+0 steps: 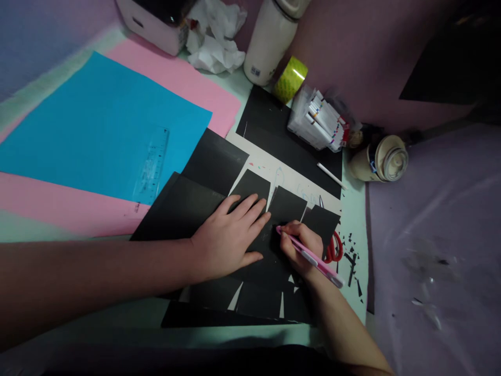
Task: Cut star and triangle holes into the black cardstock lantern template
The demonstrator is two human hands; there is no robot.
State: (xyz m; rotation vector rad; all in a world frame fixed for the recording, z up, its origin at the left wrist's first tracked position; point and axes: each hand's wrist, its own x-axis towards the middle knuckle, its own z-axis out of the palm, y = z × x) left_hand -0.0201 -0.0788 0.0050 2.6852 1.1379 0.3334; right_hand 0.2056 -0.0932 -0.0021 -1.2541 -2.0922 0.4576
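Note:
My left hand (235,232) lies flat with fingers spread on a sheet of black paper (252,263) that has slits cut into its edges. In my right hand (303,243) is a pink pen (313,257), gripped near its lower end. The pen's tip points at the black paper, just right of my left fingertips; whether it touches cannot be made out. Red-handled scissors (334,248) lie beside my right hand, their blades mostly hidden under the paper. Small black paper scraps (352,261) are scattered to the right of them.
Blue paper (90,120) lies on pink paper (156,73) at the left, under a clear ruler (152,164). Along the back stand a white bottle (270,44), a yellow tape roll (290,79) and a box of markers (319,120). A lidded cup (379,159) stands at the right edge.

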